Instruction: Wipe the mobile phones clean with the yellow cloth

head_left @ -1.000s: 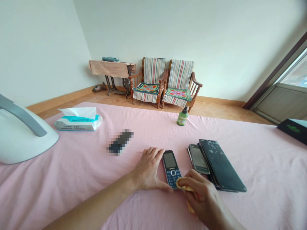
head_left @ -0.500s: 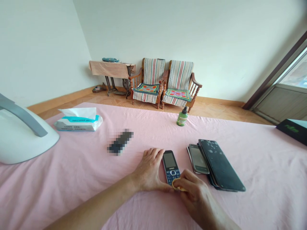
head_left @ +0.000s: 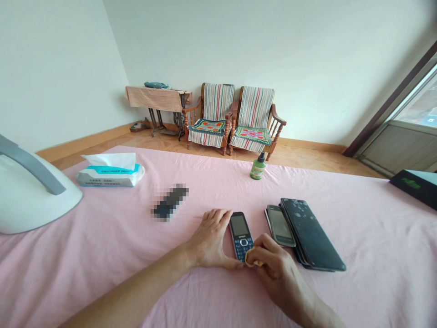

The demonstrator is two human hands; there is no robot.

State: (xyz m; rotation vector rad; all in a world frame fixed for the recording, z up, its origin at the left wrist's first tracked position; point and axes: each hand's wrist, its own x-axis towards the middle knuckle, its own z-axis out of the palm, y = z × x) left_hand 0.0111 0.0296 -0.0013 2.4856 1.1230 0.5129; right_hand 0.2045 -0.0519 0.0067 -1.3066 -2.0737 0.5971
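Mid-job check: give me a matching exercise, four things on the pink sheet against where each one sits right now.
Things:
1. keypad phone
2. tissue pack
3. green bottle
4. yellow cloth

Places:
A. far left on the pink sheet
B. pinched in the right hand
C. lying flat against the left hand
D. upright near the sheet's far edge

Pairs: 1-C, 2-A, 3-D, 4-B

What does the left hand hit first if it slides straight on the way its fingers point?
Nothing close: the left hand lies beside the keypad phone, fingers aimed over bare pink sheet. Farther on, the green spray bottle sits roughly in that line; depth is unclear.
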